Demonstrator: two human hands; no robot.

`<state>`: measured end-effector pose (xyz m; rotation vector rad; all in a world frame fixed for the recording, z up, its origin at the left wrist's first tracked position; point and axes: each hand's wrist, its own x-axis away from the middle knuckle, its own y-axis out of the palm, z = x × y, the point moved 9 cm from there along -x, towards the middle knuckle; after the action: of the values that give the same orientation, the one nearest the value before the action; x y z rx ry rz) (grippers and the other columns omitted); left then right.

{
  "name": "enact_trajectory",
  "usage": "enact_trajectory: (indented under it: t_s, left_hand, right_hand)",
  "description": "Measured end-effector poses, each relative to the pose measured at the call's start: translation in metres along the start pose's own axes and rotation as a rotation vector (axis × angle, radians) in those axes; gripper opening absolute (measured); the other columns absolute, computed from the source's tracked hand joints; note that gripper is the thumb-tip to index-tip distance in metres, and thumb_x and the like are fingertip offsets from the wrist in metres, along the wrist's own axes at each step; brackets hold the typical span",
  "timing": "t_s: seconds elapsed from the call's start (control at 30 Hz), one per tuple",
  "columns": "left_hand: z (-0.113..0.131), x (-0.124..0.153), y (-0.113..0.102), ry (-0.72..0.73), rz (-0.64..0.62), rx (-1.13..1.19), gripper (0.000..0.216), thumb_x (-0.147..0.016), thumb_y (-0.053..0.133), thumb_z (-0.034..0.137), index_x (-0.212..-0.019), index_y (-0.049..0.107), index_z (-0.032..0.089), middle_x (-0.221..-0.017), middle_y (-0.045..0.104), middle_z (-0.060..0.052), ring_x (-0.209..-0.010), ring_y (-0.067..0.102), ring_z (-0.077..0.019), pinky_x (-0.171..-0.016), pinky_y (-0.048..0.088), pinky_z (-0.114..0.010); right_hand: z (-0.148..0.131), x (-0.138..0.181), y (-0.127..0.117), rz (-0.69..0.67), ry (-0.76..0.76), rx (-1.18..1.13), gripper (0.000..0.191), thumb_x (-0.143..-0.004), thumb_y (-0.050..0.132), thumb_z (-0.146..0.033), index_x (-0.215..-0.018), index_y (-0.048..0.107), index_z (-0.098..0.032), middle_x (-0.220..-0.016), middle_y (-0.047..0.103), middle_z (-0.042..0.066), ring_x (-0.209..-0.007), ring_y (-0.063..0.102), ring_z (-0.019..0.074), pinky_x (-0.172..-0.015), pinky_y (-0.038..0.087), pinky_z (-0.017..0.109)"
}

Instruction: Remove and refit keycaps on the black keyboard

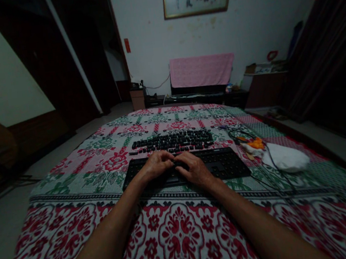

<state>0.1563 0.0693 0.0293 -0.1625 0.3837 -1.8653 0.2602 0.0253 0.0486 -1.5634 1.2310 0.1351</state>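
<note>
A black keyboard point(217, 167) lies across the patterned cloth in front of me, its key field largely bare of keycaps. Over its middle my two hands almost meet. My left hand point(157, 164) has thumb and fingers drawn together in a pinch; whatever is between them is too small and dark to name. My right hand point(194, 167) curls over the keyboard beside it, fingers bent and closed toward the left fingertips, their contents hidden. Just beyond the keyboard's far edge, loose black keycaps point(174, 140) are spread in rough rows on the cloth.
To the right sit a white bundle point(285, 157), an orange item point(254, 142) and a tangle of dark cable point(239, 133). The patterned cloth point(180, 238) covers the broad surface under everything. Further back, a pink towel point(202, 71) hangs over a dark screen by the wall.
</note>
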Motion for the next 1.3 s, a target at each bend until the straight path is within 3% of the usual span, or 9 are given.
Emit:
enact_trajectory:
  t_s: [0.23, 0.6, 0.87, 1.07, 1.3]
  left_hand:
    - [0.002, 0.006, 0.009, -0.076, -0.070, 0.038, 0.024, -0.059, 0.057, 0.023, -0.080, 0.058, 0.011, -0.058, 0.053, 0.004, -0.050, 0.044, -0.0060, -0.049, 0.033, -0.019]
    - [-0.008, 0.000, 0.013, 0.035, -0.109, -0.032, 0.020, -0.063, 0.053, 0.022, -0.079, 0.059, 0.012, -0.062, 0.053, 0.003, -0.053, 0.043, -0.0061, -0.050, 0.033, -0.019]
    - [-0.002, 0.003, 0.021, 0.044, -0.166, -0.137, 0.023, -0.064, 0.054, 0.026, -0.081, 0.061, 0.012, -0.065, 0.056, 0.002, -0.056, 0.045, -0.0075, -0.051, 0.034, -0.019]
    - [-0.010, 0.006, 0.020, 0.001, -0.239, -0.206, 0.026, -0.063, 0.057, 0.030, -0.083, 0.063, 0.014, -0.066, 0.059, 0.001, -0.056, 0.048, -0.0088, -0.052, 0.036, -0.019]
    - [-0.012, 0.005, 0.021, 0.011, -0.274, -0.262, 0.023, -0.065, 0.056, 0.030, -0.079, 0.063, 0.014, -0.064, 0.058, 0.001, -0.056, 0.047, -0.0084, -0.051, 0.036, -0.018]
  right_hand:
    - [-0.001, 0.001, 0.004, -0.045, 0.005, -0.005, 0.021, -0.078, 0.050, -0.015, -0.097, 0.056, -0.019, -0.093, 0.058, 0.006, -0.091, 0.052, 0.0164, -0.081, 0.041, 0.030]
    - [-0.001, 0.003, 0.006, -0.083, 0.014, 0.039, 0.018, -0.077, 0.050, -0.015, -0.094, 0.057, -0.017, -0.087, 0.057, 0.005, -0.084, 0.053, 0.0143, -0.077, 0.041, 0.026]
    - [0.009, 0.006, 0.001, -0.100, 0.104, 0.039, 0.014, -0.073, 0.055, -0.016, -0.086, 0.062, -0.018, -0.081, 0.059, 0.003, -0.076, 0.053, 0.0126, -0.070, 0.041, 0.024]
    - [0.016, 0.016, -0.003, -0.151, 0.179, -0.041, 0.015, -0.071, 0.059, -0.021, -0.085, 0.065, -0.019, -0.077, 0.059, 0.001, -0.071, 0.054, 0.0112, -0.065, 0.040, 0.022]
    - [0.012, 0.017, -0.010, -0.209, 0.161, -0.051, 0.014, -0.067, 0.060, -0.016, -0.080, 0.064, -0.018, -0.081, 0.058, 0.003, -0.076, 0.054, 0.0123, -0.069, 0.042, 0.024]
